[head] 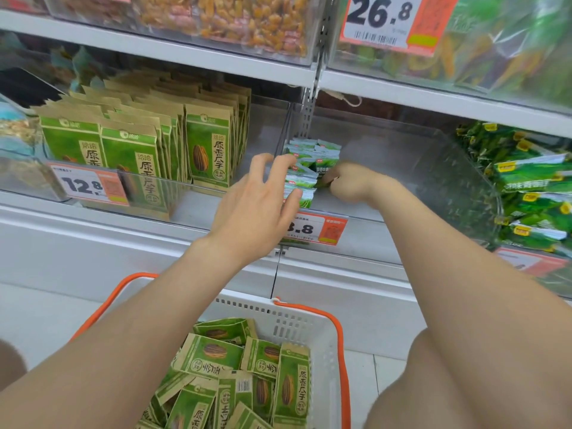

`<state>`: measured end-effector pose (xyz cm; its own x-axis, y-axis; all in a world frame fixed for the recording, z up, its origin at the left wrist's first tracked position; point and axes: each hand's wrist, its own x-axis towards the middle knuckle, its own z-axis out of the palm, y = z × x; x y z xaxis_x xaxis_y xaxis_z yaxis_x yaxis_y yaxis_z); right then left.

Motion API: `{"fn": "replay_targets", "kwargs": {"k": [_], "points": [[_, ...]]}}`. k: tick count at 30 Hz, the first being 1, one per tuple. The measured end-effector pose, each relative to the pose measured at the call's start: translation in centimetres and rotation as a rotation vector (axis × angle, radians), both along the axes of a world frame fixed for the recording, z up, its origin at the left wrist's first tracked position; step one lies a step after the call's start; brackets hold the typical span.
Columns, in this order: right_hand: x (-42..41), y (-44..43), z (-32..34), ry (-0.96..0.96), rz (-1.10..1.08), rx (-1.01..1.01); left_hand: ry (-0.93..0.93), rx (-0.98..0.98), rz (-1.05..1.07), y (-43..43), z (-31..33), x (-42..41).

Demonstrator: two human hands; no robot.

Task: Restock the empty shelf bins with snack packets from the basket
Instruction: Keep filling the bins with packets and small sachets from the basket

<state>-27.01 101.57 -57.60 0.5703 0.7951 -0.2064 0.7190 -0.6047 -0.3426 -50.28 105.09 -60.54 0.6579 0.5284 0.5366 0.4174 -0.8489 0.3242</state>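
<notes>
A small stack of green-and-white snack packets [305, 168] stands at the left end of a clear shelf bin [402, 156] that is otherwise bare. My left hand [257, 205] reaches in with spread fingers, and its fingertips touch the left side of the stack. My right hand [349, 182] is curled against the stack's right side and pinches a packet there. Below, a white basket [297, 317] with orange handles holds several green-and-brown sunflower seed packets [235, 376].
The bin to the left holds rows of upright sunflower seed packets [139, 140] behind a 12.8 price tag [88, 185]. A bin of green packets [526, 187] sits at the right. Upper shelf bins hold dried snacks [247, 20]. A price tag [318, 229] hangs below the stack.
</notes>
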Motion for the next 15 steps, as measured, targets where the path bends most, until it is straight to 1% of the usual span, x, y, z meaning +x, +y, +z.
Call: {"fn": "replay_targets", "kwargs": {"k": [2,5,7,8,10,11,12,13,15], "points": [[-0.8,-1.3,0.5,-0.012,-0.056,0.156,-0.034,0.006,0.044,-0.7,0.1,-0.2],[-2.9,-3.7,1.6,-0.072,-0.147,0.492,-0.123,0.104,0.122,-2.0,0.5,-0.7],[-5.2,-5.7,2.9,-0.108,-0.107,0.663,-0.223,0.204,0.104,-3.1,0.8,-1.4],[-6.7,-6.8,3.6,-0.133,-0.044,0.701,-0.273,0.237,0.069,-3.5,0.8,-1.7],[-9.5,-9.2,4.5,-0.183,0.134,0.673,-0.297,0.222,-0.008,-4.8,0.5,-2.2],[-10.8,-10.3,4.5,-0.198,0.215,0.604,-0.256,0.176,-0.022,-5.5,0.0,-2.3],[-11.9,-11.2,4.2,-0.212,0.268,0.506,-0.167,0.106,-0.023,-6.1,-0.8,-2.3],[-12.6,-11.9,3.5,-0.23,0.297,0.399,-0.039,0.01,-0.011,-6.5,-1.8,-2.2],[-13.8,-12.9,1.6,-0.256,0.315,0.192,0.215,-0.228,-0.023,-7.3,-3.3,-2.2]]}}
